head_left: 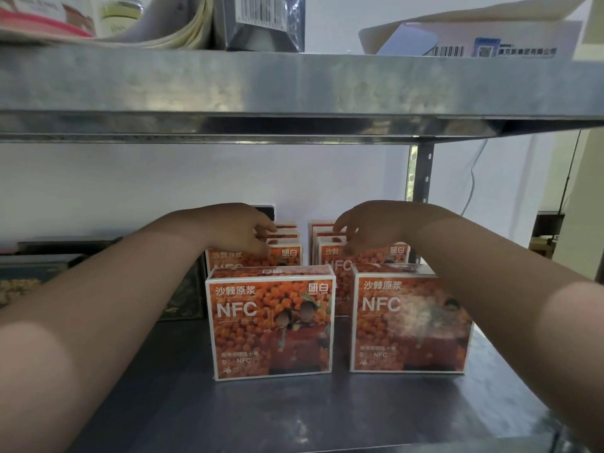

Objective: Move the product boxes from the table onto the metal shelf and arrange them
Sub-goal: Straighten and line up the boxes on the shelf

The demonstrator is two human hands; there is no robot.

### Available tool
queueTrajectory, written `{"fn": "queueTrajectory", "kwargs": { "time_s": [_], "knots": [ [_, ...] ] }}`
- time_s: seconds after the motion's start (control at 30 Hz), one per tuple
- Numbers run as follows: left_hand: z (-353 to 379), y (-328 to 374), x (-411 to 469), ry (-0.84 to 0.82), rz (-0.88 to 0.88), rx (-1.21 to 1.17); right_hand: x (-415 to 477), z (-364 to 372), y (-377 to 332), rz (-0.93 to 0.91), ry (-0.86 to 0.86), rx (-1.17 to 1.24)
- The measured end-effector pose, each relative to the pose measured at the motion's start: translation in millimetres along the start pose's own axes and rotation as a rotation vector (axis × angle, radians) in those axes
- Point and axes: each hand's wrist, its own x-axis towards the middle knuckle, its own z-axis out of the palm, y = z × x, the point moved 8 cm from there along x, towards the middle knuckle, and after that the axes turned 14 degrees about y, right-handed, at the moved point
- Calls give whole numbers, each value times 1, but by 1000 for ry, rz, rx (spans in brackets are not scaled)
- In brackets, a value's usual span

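Orange NFC product boxes stand upright on the metal shelf (294, 413) in two rows running front to back. The left front box (273, 325) and the right front box (408, 322) face me. Behind each stand several more boxes. My left hand (242, 232) reaches over the left row, its fingers curled down on the top of a box behind the front one (287, 256). My right hand (362, 225) reaches over the right row, fingertips on the tops of the rear boxes (369, 256). Neither hand lifts a box.
A dark patterned box (183, 299) and other dark boxes (36, 266) stand at the left of the shelf. The upper shelf board (294, 89) hangs close above and carries bags and a white carton (490, 40). A perforated upright post (420, 174) stands at the back right.
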Motion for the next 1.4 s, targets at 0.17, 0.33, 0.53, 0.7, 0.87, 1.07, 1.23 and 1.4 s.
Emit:
{"fn": "queueTrajectory", "kwargs": {
  "time_s": [0.17, 0.33, 0.53, 0.7, 0.87, 1.07, 1.23, 1.4],
  "knots": [
    [-29, 28, -28, 229, -47, -102, -41, -25, -13, 18, 141, 131],
    [-24, 87, -89, 391, 13, -65, -96, -29, -27, -3, 368, 127],
    [20, 103, -117, 490, 43, 237, -126, -2, -26, -38, 383, 43],
    [30, 86, -115, 574, 32, 281, -121, 12, -29, -38, 542, -9],
    [32, 69, -108, 595, 58, 291, -100, 25, -37, -36, 561, -20],
    [25, 56, -118, 699, 40, 142, -98, 34, -42, 54, 601, -52],
    [34, -12, -163, 868, -482, -733, -154, 30, -5, 446, 1005, 367],
    [87, -36, -166, 553, -638, -894, -180, 80, 30, 845, 837, 898]
  ]
}}
